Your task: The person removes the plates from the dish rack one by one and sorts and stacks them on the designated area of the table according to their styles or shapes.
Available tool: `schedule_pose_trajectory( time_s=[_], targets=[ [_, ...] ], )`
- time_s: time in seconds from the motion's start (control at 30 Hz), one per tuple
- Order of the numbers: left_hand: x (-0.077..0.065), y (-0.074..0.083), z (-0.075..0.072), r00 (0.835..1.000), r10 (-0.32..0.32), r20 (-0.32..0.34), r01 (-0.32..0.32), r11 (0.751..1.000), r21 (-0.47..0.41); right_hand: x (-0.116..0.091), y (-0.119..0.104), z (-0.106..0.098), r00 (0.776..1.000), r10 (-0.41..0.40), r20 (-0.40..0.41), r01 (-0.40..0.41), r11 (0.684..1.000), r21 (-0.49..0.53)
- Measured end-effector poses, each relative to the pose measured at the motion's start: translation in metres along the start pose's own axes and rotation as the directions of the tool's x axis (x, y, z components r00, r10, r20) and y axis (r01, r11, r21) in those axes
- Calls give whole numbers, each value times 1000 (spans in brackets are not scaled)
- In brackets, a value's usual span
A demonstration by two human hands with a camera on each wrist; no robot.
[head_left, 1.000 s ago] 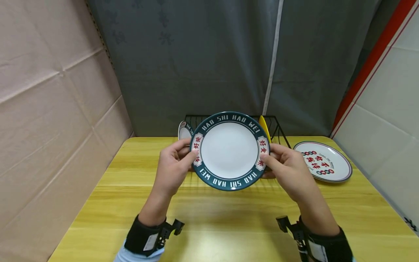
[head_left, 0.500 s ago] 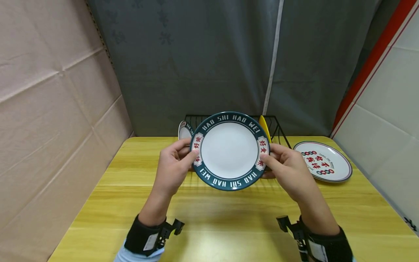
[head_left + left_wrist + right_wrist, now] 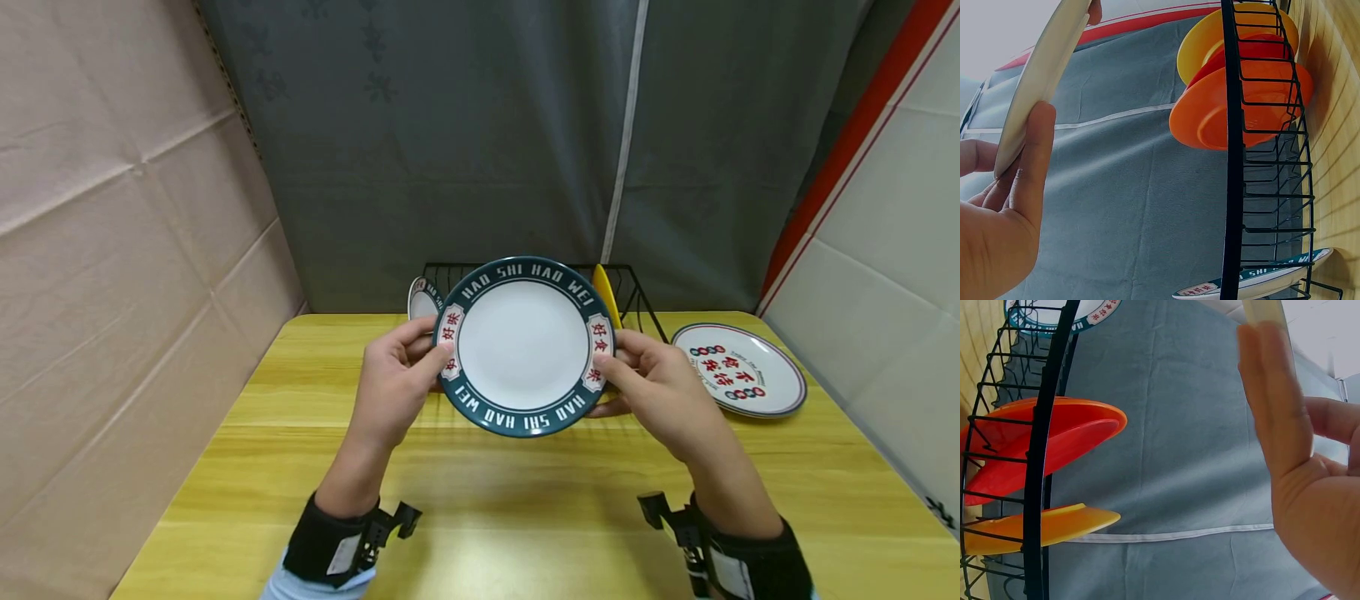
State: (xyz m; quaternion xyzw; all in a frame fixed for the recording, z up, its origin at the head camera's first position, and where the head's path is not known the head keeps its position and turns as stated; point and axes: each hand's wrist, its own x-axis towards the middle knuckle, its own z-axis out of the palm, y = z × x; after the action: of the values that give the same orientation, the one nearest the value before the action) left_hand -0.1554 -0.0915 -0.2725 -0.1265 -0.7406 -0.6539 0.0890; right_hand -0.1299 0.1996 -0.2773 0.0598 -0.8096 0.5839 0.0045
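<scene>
Both hands hold up a round white plate (image 3: 525, 343) with a dark green lettered rim, its face toward the head camera. My left hand (image 3: 393, 379) pinches its left edge, thumb on the front and fingers behind. On the opposite edge my right hand (image 3: 660, 387) grips in the same way. The left wrist view shows the plate (image 3: 1038, 81) edge-on between thumb and fingers of the left hand (image 3: 1007, 219). Seen from the right wrist, the right hand's fingers (image 3: 1275, 394) lie along the plate's back.
Behind the held plate stands a black wire dish rack (image 3: 637, 292). It holds an orange plate (image 3: 1210, 106), a red plate (image 3: 1072, 450), a yellow plate (image 3: 1060, 526) and a green-rimmed plate (image 3: 1272, 278). A white oval plate (image 3: 750, 375) lies at the table's right.
The right hand has shifted its fingers slightly at the plate's edge, and the plate has turned and moved a touch to the left. The left hand has barely moved.
</scene>
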Motion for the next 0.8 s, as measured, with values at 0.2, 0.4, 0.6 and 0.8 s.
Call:
schedule_pose_trajectory(
  time_s=[0.2, 0.4, 0.6, 0.8],
  targets=[
    [0, 0, 1, 1000, 0, 2, 0, 1000, -2, -1, 0, -1, 1000, -21, 21, 20, 999, 32],
    [-1, 0, 3, 1000, 7, 18, -7, 1000, -14, -4, -1, -6, 1000, -21, 13, 20, 998, 58],
    [-1, 0, 4, 998, 24, 52, -21, 997, -71, -6, 0, -16, 999, -26, -37, 29, 996, 84],
    [0, -1, 1, 993, 89, 79, -78, 988, -135, -4, 10, -40, 979, -105, -176, 143, 964, 222]
  ],
)
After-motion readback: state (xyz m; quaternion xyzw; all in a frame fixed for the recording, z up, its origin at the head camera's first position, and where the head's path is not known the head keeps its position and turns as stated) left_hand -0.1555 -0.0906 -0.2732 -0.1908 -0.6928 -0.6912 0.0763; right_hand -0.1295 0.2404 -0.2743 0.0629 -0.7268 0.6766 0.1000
